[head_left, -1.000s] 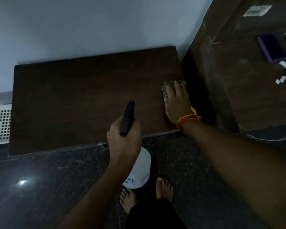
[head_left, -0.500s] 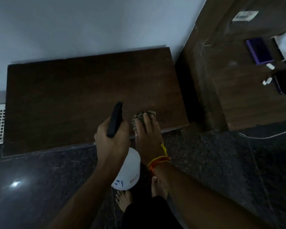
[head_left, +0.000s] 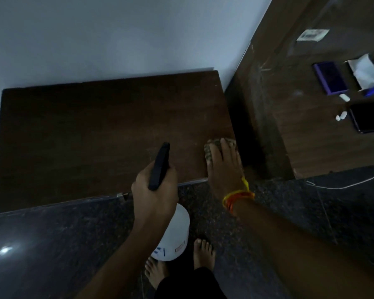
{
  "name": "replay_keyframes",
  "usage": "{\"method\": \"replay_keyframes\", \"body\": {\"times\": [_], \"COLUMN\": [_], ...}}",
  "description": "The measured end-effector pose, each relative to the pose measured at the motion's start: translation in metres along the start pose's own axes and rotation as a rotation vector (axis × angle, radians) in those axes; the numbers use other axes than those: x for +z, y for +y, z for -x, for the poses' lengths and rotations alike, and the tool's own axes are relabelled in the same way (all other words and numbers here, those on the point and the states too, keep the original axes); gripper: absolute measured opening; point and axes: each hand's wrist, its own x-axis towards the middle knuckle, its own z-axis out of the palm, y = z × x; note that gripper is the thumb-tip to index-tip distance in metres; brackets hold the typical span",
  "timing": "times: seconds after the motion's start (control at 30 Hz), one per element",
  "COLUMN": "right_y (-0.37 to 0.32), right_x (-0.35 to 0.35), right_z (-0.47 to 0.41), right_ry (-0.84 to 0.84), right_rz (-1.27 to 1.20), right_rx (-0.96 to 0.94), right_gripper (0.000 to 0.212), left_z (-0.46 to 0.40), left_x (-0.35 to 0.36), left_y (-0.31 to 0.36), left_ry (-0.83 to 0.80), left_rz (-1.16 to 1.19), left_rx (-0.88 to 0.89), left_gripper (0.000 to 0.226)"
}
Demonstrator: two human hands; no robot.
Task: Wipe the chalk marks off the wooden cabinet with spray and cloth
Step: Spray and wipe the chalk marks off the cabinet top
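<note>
The dark wooden cabinet top [head_left: 91,134] lies below me against the pale wall. My right hand [head_left: 226,169] presses a patterned cloth [head_left: 209,151] flat on the cabinet's near right corner; only the cloth's edge shows past my fingers. My left hand [head_left: 154,195] grips a white spray bottle [head_left: 174,236] by its black nozzle head [head_left: 159,166], held over the cabinet's front edge. Faint pale smears show on the wood around the cloth; no clear chalk marks are visible in the dim light.
A taller wooden surface [head_left: 311,130] stands to the right, carrying a purple-cased phone [head_left: 330,77], a dark phone [head_left: 369,118], white paper, a blue pen and small white pieces. The floor is dark speckled stone [head_left: 52,244]. My bare feet [head_left: 203,253] stand near the cabinet. A white vent grille is at far left.
My right hand slid the cloth from the front middle edge back to the near right corner. My left hand with the bottle stayed over the front edge.
</note>
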Motion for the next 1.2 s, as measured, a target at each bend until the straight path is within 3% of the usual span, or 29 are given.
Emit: {"method": "replay_keyframes", "body": {"times": [0.13,0.37,0.77,1.03,1.2], "right_y": [0.004,0.001,0.004,-0.012,-0.059], "right_x": [-0.005,-0.002,-0.007,-0.009,0.001], "right_z": [-0.054,-0.027,-0.157,-0.117,-0.055], "right_ry": [-0.042,-0.031,-0.003,-0.029,-0.074], "right_rz": [-0.021,0.006,-0.034,-0.039,-0.095], "right_rx": [0.010,0.014,-0.032,-0.068,-0.151], "right_gripper": [0.049,0.049,0.049,0.053,0.052], "left_z": [-0.005,-0.024,-0.060,-0.058,-0.042], "left_x": [0.000,0.005,0.021,0.010,-0.008], "left_y": [-0.003,0.006,0.013,0.025,0.020], "left_ry": [0.004,0.021,0.044,0.103,0.130], "left_rz": [0.024,0.036,0.005,0.002,-0.021], "left_rx": [0.002,0.002,0.012,-0.011,-0.005], "left_gripper": [0.022,0.025,0.017,0.020,0.019]}}
